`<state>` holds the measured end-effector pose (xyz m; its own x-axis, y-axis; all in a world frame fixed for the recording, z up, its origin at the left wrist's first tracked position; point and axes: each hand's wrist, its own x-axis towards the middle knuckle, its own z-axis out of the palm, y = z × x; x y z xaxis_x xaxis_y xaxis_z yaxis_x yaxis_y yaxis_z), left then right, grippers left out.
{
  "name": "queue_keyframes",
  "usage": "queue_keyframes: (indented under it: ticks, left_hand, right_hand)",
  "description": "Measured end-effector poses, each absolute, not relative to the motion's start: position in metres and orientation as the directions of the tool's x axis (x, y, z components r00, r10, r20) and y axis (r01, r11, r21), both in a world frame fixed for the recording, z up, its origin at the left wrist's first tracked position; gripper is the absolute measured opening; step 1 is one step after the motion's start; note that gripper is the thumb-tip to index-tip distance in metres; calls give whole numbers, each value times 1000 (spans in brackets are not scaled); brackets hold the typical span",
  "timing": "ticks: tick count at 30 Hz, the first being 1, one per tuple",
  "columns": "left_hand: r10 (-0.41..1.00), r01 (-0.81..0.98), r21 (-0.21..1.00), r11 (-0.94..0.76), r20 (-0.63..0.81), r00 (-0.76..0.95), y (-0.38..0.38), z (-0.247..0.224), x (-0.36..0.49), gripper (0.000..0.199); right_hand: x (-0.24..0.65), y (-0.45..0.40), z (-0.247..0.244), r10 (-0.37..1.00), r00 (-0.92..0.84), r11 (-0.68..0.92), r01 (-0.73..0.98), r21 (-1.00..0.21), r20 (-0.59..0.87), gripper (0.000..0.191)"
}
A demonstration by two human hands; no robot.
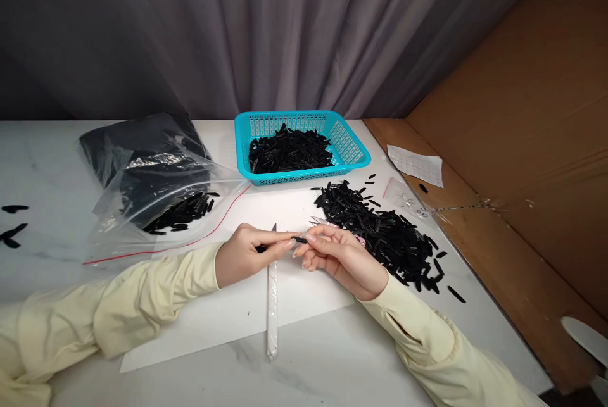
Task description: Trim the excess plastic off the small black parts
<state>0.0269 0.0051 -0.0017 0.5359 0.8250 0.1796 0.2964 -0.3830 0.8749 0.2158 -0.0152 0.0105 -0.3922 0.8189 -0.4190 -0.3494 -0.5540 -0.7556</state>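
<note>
A small black piece [299, 240] is pinched between my two hands above a white sheet [190, 325]. My left hand [254, 251] grips its left end, with another bit of black showing under the fingers. The thumb and index finger of my right hand [344, 256] close on the right end, the other fingers curled below. Beneath the hands lies a knife [272, 312] with a whitish wrapped handle, its dark tip pointing away from me. Scissors [320, 222] with a pink handle are partly hidden behind my right hand, beside a heap of black pieces [389, 230].
A turquoise basket [304, 175] of black pieces stands at the back. At left, a clear zip bag [137, 230] holds more, near a dark plastic packet [152, 141]. A paper slip [415, 165] and a cardboard wall [532, 109] are at right. Loose pieces lie far left.
</note>
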Motion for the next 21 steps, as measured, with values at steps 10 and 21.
queue_keyframes:
  ticks: [10, 21]
  left_hand:
    - [832, 292, 871, -394, 204, 515, 5, -1, 28, 27]
    - [854, 308, 859, -408, 240, 462, 5, -6, 28, 24]
  right_hand:
    - [213, -19, 12, 853, -344, -502, -345, -793, -391, 21]
    - [206, -24, 11, 917, -264, -371, -293, -881, -299, 23]
